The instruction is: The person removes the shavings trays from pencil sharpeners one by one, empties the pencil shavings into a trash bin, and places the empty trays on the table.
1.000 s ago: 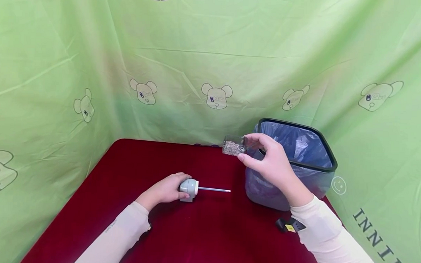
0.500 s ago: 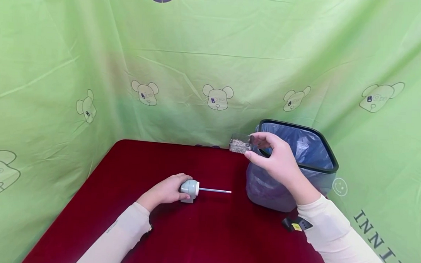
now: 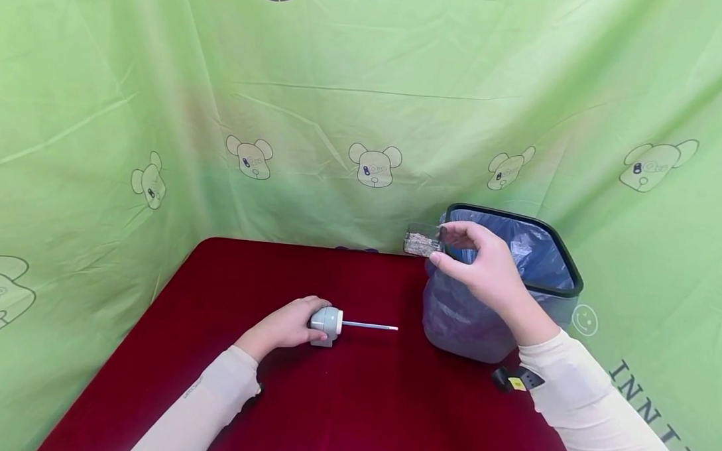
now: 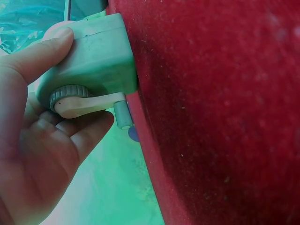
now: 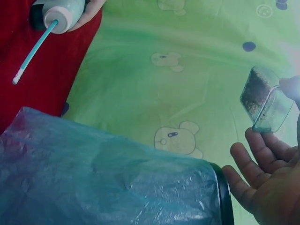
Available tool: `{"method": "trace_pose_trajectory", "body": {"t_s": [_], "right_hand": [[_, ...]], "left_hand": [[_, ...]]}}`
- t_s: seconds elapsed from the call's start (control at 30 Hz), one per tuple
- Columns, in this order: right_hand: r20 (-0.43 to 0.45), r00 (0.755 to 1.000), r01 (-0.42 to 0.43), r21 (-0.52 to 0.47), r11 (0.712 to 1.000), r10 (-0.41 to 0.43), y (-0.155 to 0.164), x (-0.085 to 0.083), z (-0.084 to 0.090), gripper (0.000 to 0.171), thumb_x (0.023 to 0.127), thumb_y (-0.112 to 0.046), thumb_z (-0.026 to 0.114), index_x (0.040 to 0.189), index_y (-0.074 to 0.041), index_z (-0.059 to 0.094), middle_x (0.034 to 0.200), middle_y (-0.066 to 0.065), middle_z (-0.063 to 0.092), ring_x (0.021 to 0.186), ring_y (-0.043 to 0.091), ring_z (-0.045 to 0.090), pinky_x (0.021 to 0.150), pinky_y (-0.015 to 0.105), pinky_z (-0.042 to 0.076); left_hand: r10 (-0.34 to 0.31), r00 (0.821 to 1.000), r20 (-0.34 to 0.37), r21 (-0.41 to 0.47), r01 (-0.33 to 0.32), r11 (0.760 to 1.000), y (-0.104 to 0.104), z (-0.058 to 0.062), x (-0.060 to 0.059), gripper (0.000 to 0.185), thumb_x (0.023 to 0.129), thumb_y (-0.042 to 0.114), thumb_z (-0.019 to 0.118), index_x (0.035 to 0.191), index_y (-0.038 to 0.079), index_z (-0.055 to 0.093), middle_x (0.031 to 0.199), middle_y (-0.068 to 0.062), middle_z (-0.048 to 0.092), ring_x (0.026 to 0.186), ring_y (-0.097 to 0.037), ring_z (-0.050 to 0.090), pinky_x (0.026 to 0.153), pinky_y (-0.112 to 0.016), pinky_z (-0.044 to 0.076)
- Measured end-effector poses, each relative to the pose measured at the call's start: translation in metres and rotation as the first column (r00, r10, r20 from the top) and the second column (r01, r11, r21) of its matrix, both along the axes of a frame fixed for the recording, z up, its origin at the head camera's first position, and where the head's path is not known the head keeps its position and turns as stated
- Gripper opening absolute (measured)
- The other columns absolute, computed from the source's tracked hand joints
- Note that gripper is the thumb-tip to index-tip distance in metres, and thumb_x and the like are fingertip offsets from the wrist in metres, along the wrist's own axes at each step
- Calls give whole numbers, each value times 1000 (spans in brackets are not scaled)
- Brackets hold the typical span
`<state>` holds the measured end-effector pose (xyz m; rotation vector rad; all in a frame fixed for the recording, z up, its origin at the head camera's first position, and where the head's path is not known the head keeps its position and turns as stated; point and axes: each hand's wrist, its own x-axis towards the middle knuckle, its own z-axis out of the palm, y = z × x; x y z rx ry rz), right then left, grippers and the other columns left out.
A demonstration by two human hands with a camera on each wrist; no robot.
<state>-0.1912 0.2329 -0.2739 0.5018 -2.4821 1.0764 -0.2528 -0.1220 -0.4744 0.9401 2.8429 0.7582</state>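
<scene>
Right hand [image 3: 485,273] pinching small clear plastic box of grey shavings [image 3: 422,243], raised beside rim of black bin lined with blue bag [image 3: 560,252]. Left hand [image 3: 282,325] clamped round pale green crank sharpener [image 3: 324,324] on red bench [image 3: 343,397]; thin stick [image 3: 369,326], possibly a pencil, protruding.

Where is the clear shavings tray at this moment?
In the head view the clear shavings tray is pinched in the right hand, held in the air beside the left rim of the lined bin.
</scene>
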Motion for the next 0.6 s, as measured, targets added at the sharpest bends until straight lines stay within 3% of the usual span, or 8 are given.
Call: {"method": "trace_pose_trajectory", "body": {"t_s": [0.13, 0.37, 0.6], "right_hand": [[-9, 1000, 10, 5, 1000, -10, 4, -3, 0, 48, 88, -29, 81, 130, -10, 65, 116, 8, 69, 107, 33, 67, 93, 29, 48], [18, 999, 29, 25, 999, -29, 12, -7, 2, 50, 90, -32, 79, 132, -10, 64, 119, 10, 69, 108, 33, 66, 95, 49, 48], [22, 997, 72, 32, 997, -73, 21, -11, 3, 51, 90, -34, 78, 133, -10, 64, 120, 9, 69, 107, 27, 66, 92, 34, 49]], "left_hand": [[5, 1000, -2, -5, -5, 1000, 0, -1, 0, 60, 87, 26, 83, 139, 9, 59, 128, -3, 63, 105, -14, 60, 95, -38, 51], [4, 1000, 12, 2, -4, 1000, -1, 0, 1, 60, 86, 27, 83, 139, 10, 59, 126, -2, 63, 103, -14, 59, 94, -38, 51], [-6, 1000, -19, 4, 6, 1000, -2, -2, 0, 59, 85, 28, 84, 137, 11, 60, 125, -1, 63, 103, -14, 59, 94, -37, 51]]}}
